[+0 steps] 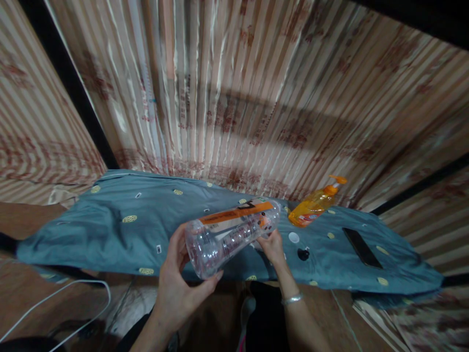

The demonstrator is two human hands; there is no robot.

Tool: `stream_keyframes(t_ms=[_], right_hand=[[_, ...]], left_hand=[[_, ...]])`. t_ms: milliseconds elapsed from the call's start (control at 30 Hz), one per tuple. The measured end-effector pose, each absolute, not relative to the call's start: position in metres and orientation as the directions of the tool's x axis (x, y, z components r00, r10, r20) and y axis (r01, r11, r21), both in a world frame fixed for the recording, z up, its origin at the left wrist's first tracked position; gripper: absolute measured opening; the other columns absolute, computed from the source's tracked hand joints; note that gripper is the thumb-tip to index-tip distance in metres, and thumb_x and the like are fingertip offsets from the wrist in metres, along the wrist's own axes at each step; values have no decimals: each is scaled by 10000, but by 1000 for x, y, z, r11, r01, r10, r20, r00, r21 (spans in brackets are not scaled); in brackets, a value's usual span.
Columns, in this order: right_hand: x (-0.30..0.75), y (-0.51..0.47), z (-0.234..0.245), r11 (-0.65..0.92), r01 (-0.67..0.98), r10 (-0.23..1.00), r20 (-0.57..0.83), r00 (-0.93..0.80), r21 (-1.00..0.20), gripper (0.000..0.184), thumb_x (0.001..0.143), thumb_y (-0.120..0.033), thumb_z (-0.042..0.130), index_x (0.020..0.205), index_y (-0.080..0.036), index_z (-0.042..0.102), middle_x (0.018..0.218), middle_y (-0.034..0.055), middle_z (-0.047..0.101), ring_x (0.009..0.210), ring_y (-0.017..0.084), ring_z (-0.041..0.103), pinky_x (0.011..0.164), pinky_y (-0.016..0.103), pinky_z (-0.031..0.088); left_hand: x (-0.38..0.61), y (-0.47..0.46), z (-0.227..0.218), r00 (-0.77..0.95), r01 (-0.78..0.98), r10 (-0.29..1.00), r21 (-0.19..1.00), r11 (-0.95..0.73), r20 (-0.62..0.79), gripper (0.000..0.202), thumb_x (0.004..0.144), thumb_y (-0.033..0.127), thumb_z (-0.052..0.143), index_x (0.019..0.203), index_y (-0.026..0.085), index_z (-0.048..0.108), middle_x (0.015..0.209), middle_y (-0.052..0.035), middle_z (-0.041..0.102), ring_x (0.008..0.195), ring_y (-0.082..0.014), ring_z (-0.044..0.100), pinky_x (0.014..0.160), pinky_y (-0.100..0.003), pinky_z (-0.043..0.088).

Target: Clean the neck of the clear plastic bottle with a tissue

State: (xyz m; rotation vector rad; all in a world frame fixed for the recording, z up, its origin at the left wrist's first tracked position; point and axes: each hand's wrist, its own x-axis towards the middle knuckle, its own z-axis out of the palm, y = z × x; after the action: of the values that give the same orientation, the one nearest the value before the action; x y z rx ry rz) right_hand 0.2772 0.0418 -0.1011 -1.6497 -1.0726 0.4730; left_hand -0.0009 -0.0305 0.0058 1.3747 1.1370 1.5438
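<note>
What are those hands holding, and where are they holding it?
A bottle. The left hand grips its nearer end; the right hand is against its underside near the other end, grip partly hidden.

1 camera, worn on the person's head, looks forward and down from above the near edge of the table (106, 220). The hands sit close below the lens, the left hand (179, 283) at 7 o'clock and the right hand (273, 247) at 5 o'clock. The table stretches from 8 to 4 o'clock; the striped curtain (220, 142) rises behind it toward 12 o'clock, its folds fanning upward in this wide view.
</note>
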Motion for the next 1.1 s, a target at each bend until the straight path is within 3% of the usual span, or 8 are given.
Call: stream_keyframes(t_ms=[433, 1100], right_hand=[[278, 42, -101, -56, 415, 827, 191, 529, -908, 469, 644, -480, 794, 1032, -241, 683, 941, 107, 871, 899, 337, 825, 812, 429, 647], [280, 43, -105, -53, 425, 827, 199, 525, -904, 526, 648, -516, 789, 1071, -221, 684, 966, 127, 862, 920, 366, 821, 882, 519, 659]], left_hand=[[-1, -31, 7, -125, 22, 949, 957, -290, 290, 856, 745, 366, 881, 1514, 224, 533, 1435, -131, 748, 1315, -327, 751, 1138, -469, 590], [-3, -30, 4, -121, 35, 952, 959, -280, 282, 871, 744, 407, 899, 1519, 239, 539, 1442, -131, 734, 1323, -343, 744, 1140, -486, 590]])
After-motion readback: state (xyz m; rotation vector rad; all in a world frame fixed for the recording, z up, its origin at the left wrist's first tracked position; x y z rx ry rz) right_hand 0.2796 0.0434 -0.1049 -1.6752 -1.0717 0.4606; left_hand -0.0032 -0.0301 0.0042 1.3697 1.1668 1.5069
